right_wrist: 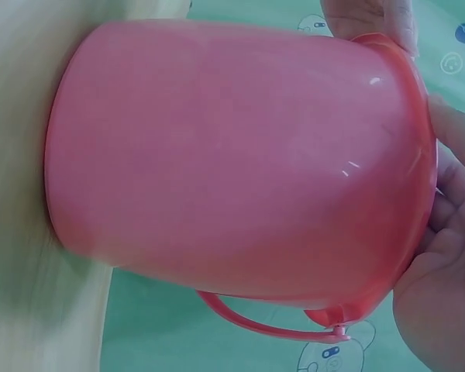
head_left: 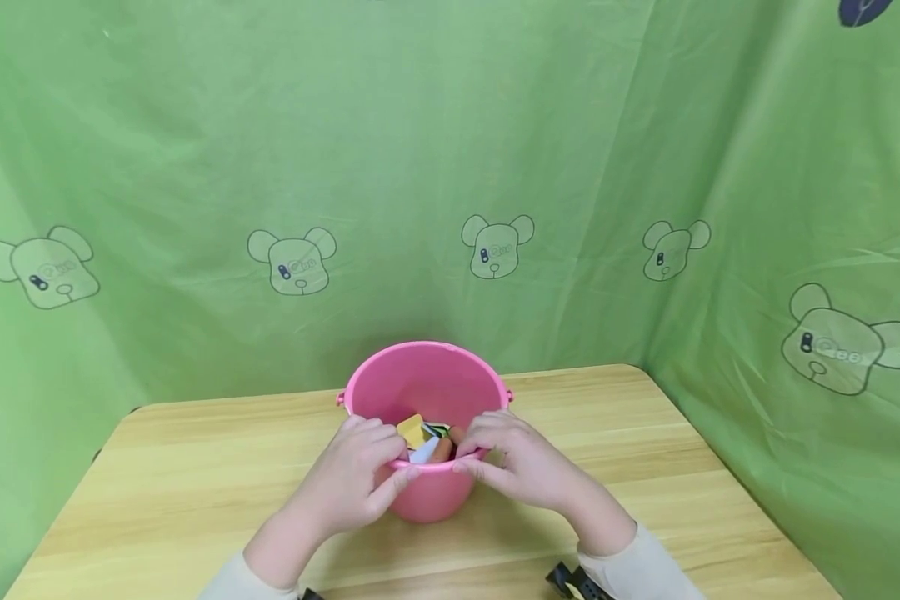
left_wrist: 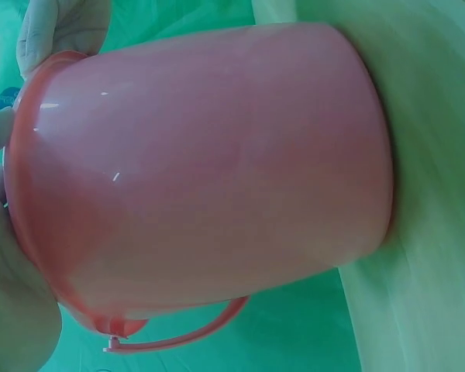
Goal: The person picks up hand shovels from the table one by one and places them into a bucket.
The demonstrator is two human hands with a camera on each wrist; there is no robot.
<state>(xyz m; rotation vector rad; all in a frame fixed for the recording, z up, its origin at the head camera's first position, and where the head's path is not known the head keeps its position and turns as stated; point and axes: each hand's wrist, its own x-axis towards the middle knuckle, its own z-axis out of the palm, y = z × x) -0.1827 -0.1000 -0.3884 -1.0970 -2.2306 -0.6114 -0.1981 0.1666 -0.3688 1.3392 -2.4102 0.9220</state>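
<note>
A pink bucket (head_left: pixel 431 493) stands on the wooden table, its opening facing me. My left hand (head_left: pixel 356 471) grips the near rim on the left, fingers curled over into the bucket and thumb outside. On the right part of the same rim, my right hand (head_left: pixel 521 458) holds on in a like way. Inside lie a yellow piece (head_left: pixel 411 431), a whitish piece (head_left: pixel 424 451), brown pieces (head_left: pixel 442 451) and something green and dark; their kinds are hard to tell. Both wrist views show the bucket's smooth side (left_wrist: pixel 217 163) and its pink handle (right_wrist: pixel 263 332) hanging at the side.
The light wooden table (head_left: pixel 195 475) extends around the bucket on both sides. Green cloth (head_left: pixel 405 150) with bear-head outlines hangs behind the table and along its sides. Black straps (head_left: pixel 581 583) show by the right sleeve at the front.
</note>
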